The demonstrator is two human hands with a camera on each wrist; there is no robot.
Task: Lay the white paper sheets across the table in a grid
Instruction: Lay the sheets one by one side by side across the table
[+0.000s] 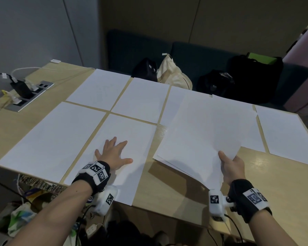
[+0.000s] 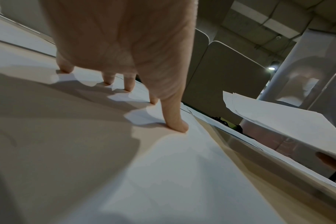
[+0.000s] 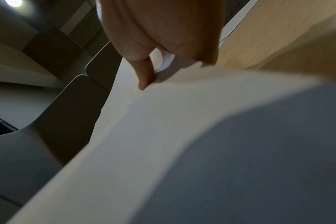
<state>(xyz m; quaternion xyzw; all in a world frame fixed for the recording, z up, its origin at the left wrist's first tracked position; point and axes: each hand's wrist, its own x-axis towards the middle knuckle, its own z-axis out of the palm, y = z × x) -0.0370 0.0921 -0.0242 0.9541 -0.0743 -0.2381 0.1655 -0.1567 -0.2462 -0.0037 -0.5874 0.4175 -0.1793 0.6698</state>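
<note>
Head view: the grid was well along, a far row and two near sheets down on the tabletop [image 1: 167, 189]; near-right places were bare. The right hand [image 1: 232, 167] pinched the spare stack [image 1: 203, 135].
Left wrist view: the left hand [image 2: 125, 45] pressed flat, fingers spread, on the near sheet [image 2: 163, 174].
Right wrist view: thumb clamped on the stack's corner.

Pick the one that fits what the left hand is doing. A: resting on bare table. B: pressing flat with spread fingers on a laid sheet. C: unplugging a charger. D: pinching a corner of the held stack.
B: the left hand lies with fingers spread on a laid sheet, while the right hand holds the stack.
</note>
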